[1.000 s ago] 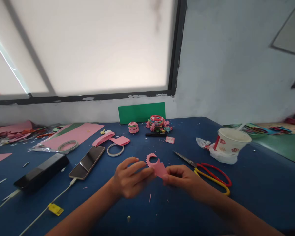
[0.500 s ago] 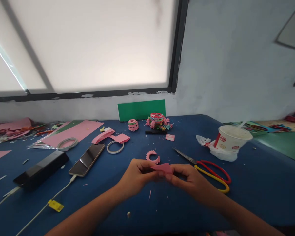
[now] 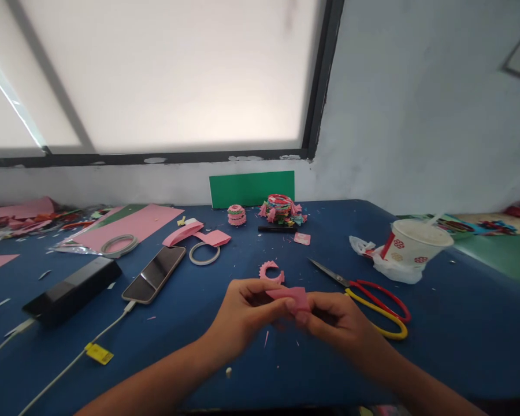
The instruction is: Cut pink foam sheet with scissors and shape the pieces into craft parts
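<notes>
A small piece of folded pink paper (image 3: 295, 295) is pinched between both hands over the blue table. My left hand (image 3: 247, 312) grips its left side, with the thumb pressed on top. My right hand (image 3: 333, 318) closes on its right end with thumb and fingers. Just beyond the fingers lies a curved pink folded-paper ring (image 3: 267, 269), open on one side. Scissors (image 3: 368, 294) with one red and one yellow handle rest beside my right hand, blades pointing away. The undersides of the fingers are hidden.
On the left are a phone (image 3: 153, 275) on a cable, a black box (image 3: 71, 289), tape rolls (image 3: 204, 253) and pink sheets (image 3: 130, 228). Farther back stand paper rings (image 3: 236, 215), a colourful paper bundle (image 3: 281, 210) and a green card (image 3: 252, 189). A cup (image 3: 416, 242) stands right.
My left thumb has shifted right onto the top of the pink paper, and the paper has tilted slightly. The view has moved a little.
</notes>
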Demonstrator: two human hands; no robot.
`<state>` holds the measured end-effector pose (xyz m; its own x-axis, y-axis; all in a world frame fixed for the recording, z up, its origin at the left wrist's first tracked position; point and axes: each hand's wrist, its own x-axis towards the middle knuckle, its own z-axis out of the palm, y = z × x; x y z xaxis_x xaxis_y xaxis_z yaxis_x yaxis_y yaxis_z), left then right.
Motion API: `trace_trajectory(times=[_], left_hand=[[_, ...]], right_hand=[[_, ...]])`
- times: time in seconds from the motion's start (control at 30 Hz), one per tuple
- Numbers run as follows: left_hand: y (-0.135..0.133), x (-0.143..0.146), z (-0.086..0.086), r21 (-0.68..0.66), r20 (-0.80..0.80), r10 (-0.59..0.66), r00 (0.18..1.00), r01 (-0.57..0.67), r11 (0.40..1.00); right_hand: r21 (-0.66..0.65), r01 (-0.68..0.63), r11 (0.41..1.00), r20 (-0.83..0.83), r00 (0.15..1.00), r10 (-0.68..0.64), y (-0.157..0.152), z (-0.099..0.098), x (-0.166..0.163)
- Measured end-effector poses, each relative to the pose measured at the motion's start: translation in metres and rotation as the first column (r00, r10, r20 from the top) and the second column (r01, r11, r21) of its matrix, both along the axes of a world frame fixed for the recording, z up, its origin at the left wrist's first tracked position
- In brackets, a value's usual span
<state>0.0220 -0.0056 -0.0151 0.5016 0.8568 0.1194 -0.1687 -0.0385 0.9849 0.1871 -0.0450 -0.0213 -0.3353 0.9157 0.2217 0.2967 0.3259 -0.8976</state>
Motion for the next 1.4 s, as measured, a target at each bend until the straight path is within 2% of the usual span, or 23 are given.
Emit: trace_trajectory(times=[0.07,0.13,0.17,0.2,0.27,0.3,0.33,0.4,0.5,0.7,0.8,0.9,0.93,0.97,1.03,1.07,1.13,1.2,1.23,1.27,1.3,1.4], left_hand=[[-0.003,-0.001,-0.002,0.061,0.006,0.057,0.998,-0.057,0.996],[-0.003,-0.006,-0.003,0.289,0.012,0.143,0.990,-0.141,0.947],[-0.002,-0.008,-0.003,0.455,0.025,0.166,0.986,-0.160,0.876],[0.000,-0.012,-0.003,0.622,0.038,0.168,0.985,-0.155,0.768],[0.004,-0.017,-0.001,0.862,0.060,0.135,0.989,-0.120,0.493],[0.006,-0.019,0.000,0.922,0.060,0.118,0.991,-0.100,0.374],[0.007,-0.020,0.002,0.955,0.055,0.111,0.992,-0.085,0.285],[0.009,-0.022,0.004,0.980,0.064,0.120,0.991,-0.085,0.177],[0.009,-0.022,0.003,0.990,0.075,0.145,0.987,-0.091,0.109],[0.014,-0.023,-0.003,0.993,0.114,0.247,0.962,-0.118,0.000],[0.016,-0.027,0.000,0.995,0.096,0.277,0.956,-0.085,-0.054],[0.016,-0.033,0.005,0.994,0.029,0.266,0.963,0.001,-0.111],[0.015,-0.034,0.006,0.994,0.019,0.267,0.963,0.010,-0.106],[0.014,-0.035,0.006,0.997,0.026,0.275,0.961,-0.006,-0.072],[0.011,-0.032,0.005,0.996,0.070,0.294,0.953,-0.083,0.030],[0.010,-0.030,0.004,0.984,0.100,0.308,0.946,-0.139,0.108],[0.008,-0.023,0.003,0.904,0.158,0.348,0.924,-0.277,0.326],[0.008,-0.016,0.005,0.723,0.182,0.382,0.906,-0.387,0.572],[0.009,-0.012,0.007,0.610,0.200,0.381,0.903,-0.419,0.673],[0.010,-0.009,0.010,0.498,0.228,0.368,0.902,-0.432,0.752],[0.012,-0.006,0.014,0.401,0.266,0.351,0.898,-0.434,0.807],[0.017,0.000,0.025,0.204,0.302,0.321,0.897,-0.390,0.898]], right_hand=[[0.020,-0.010,1.000,0.014,1.000,0.010,0.000,0.003,0.000],[0.118,0.035,0.992,0.110,0.993,-0.048,0.005,0.003,0.011],[0.193,0.075,0.978,0.185,0.976,-0.112,0.011,0.001,0.022],[0.289,0.157,0.944,0.257,0.937,-0.235,0.017,-0.003,0.036],[0.409,0.318,0.855,0.387,0.788,-0.478,0.031,-0.016,0.070],[0.425,0.330,0.843,0.465,0.720,-0.516,0.038,-0.024,0.088],[0.412,0.319,0.853,0.542,0.667,-0.511,0.043,-0.033,0.104],[0.305,0.297,0.905,0.639,0.640,-0.426,0.049,-0.049,0.128],[0.247,0.344,0.906,0.634,0.649,-0.420,0.046,-0.065,0.141],[0.207,0.525,0.826,0.607,0.593,-0.529,0.034,-0.077,0.141],[0.280,0.518,0.808,0.617,0.548,-0.565,0.031,-0.084,0.144],[0.312,0.479,0.821,0.611,0.561,-0.559,0.028,-0.086,0.142],[0.314,0.493,0.811,0.596,0.563,-0.573,0.027,-0.084,0.139],[0.307,0.517,0.799,0.578,0.566,-0.588,0.025,-0.081,0.135],[0.268,0.569,0.777,0.524,0.591,-0.613,0.021,-0.074,0.124],[0.230,0.588,0.775,0.485,0.621,-0.615,0.019,-0.070,0.118],[0.132,0.594,0.794,0.347,0.723,-0.598,0.015,-0.062,0.105],[0.015,0.523,0.852,0.145,0.842,-0.519,0.015,-0.056,0.090],[-0.028,0.475,0.880,0.048,0.880,-0.473,0.017,-0.053,0.082],[-0.059,0.419,0.906,-0.022,0.907,-0.421,0.020,-0.050,0.075],[-0.062,0.377,0.924,-0.072,0.922,-0.380,0.024,-0.047,0.067],[0.030,0.280,0.960,-0.196,0.943,-0.269,0.041,-0.032,0.045]])
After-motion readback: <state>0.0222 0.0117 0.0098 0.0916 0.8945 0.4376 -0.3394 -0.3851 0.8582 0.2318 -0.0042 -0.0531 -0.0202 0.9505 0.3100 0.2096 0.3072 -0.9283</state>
